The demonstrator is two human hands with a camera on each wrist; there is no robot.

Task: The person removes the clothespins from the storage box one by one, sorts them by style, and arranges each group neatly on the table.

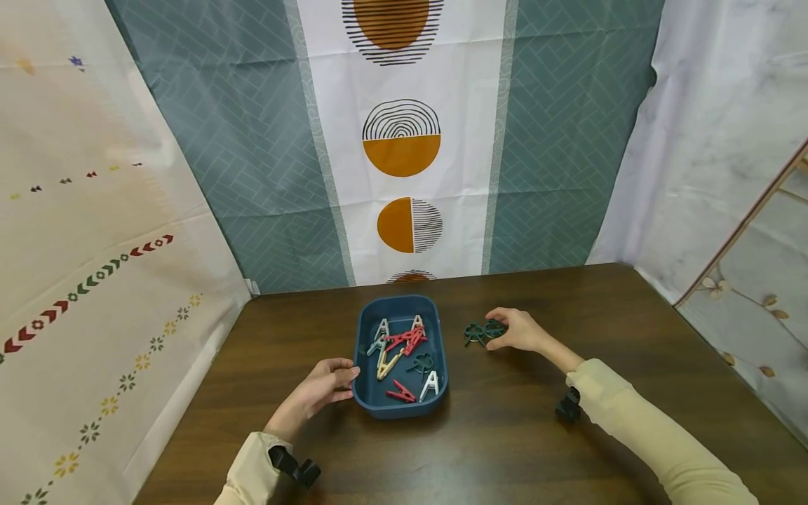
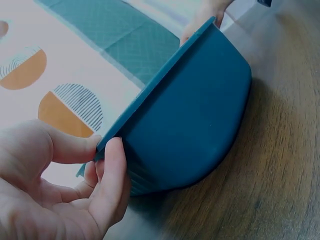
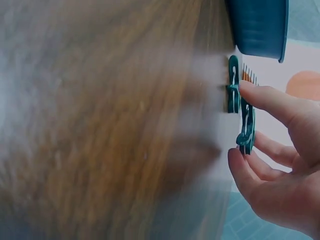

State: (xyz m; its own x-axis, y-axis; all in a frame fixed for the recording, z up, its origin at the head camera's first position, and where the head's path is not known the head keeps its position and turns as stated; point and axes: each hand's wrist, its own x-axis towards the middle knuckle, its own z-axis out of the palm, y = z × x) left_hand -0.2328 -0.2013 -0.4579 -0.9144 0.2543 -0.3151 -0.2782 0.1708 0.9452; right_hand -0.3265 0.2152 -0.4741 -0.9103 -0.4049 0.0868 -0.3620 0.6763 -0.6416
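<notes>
My left hand (image 1: 322, 386) pinches the left rim of a blue plastic bin (image 2: 185, 110) between thumb and fingers. To the bin's right, my right hand (image 1: 520, 331) holds a dark green plastic clip (image 3: 247, 125) by its two ends, thumb on one and a finger on the other. A second green clip (image 1: 474, 334) lies on the table just left of the held one. Inside the bin are several clothespins: red ones (image 1: 400, 393), a yellow one (image 1: 387, 366), white ones (image 1: 429, 385), and a green clip (image 1: 423, 362).
The bin stands on a dark brown wooden table (image 1: 505, 442). Behind the table hangs a patterned teal and white cloth (image 1: 252, 140). Pale printed cloths hang along the left and right sides. A small black device (image 1: 568, 405) is strapped at each wrist.
</notes>
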